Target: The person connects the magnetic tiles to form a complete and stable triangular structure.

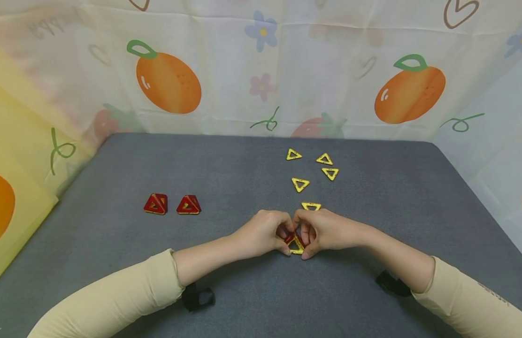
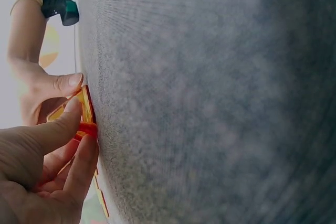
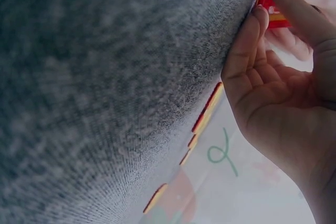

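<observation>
Both hands are together near the middle of the table, holding a small pyramid (image 1: 295,252) of triangular tiles, with yellow at its front and red at its sides. My left hand (image 1: 261,235) pinches its left side between thumb and fingers. From the right, my right hand (image 1: 330,230) grips the opposite side, thumb low at the front corner. In the left wrist view, the thumb lies against the yellow tile (image 2: 86,103). A red tile (image 3: 274,18) shows between the fingers in the right wrist view. The fingers hide much of the pyramid.
Two red pyramids, one at far left (image 1: 154,204) and one beside it (image 1: 188,205), stand on the grey table (image 1: 244,178). Several loose yellow triangles lie flat beyond the hands, the nearest triangle (image 1: 311,204) just behind the right hand. A fruit-patterned curtain (image 1: 227,61) closes the back.
</observation>
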A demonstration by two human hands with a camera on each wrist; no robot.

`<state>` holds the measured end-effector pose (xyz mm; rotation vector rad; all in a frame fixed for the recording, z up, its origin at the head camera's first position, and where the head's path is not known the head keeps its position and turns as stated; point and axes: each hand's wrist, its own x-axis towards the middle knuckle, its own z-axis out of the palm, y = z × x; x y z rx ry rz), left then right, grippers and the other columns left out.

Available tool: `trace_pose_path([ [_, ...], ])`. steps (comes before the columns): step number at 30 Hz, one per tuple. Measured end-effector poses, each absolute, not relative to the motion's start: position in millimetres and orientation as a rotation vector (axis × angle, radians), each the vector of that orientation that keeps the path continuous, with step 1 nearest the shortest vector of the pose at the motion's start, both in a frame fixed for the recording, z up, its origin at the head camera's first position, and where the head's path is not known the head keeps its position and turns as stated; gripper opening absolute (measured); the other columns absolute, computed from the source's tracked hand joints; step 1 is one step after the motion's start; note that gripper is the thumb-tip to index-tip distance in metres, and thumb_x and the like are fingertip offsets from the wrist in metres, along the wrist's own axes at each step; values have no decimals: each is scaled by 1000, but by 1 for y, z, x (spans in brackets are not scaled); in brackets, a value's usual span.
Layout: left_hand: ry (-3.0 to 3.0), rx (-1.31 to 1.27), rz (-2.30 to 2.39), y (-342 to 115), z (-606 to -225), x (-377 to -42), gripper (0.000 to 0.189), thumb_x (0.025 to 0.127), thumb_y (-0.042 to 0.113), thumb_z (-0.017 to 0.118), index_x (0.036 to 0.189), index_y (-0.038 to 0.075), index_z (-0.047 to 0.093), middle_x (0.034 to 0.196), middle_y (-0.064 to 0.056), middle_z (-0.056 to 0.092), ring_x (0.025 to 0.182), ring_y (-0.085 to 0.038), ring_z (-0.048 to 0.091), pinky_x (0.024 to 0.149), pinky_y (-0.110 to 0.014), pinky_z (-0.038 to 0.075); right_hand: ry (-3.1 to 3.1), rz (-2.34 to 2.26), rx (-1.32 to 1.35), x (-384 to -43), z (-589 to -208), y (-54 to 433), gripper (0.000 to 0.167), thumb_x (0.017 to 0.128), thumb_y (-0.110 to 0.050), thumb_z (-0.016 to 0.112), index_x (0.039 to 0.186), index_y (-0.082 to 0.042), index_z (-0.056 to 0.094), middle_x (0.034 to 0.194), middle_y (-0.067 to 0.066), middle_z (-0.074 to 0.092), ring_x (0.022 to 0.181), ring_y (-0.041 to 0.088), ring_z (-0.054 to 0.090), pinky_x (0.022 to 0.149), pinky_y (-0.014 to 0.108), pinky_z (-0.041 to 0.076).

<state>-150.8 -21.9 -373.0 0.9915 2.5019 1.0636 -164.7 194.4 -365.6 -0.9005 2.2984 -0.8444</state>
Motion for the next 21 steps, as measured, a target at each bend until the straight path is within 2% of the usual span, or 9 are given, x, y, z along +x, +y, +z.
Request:
trace_pose_path([
  [13,2478,950,1057,-23,-373,-153,33,67,11,90,88,7,66,88,-5,71,78,-8,65,68,-13,50,2319,-808,-915,-164,-364,194,45,75,-22,87,108,-23,57,78,-6,62,63,4,57,58,21,49],
  [21,2378,907,1054,-27,-367,-159,33,69,8,89,94,5,67,94,-8,73,83,-10,69,71,-13,54,2308,-820,-935,-165,-366,194,45,75,-21,87,108,-17,57,79,-4,63,63,4,58,59,21,50],
])
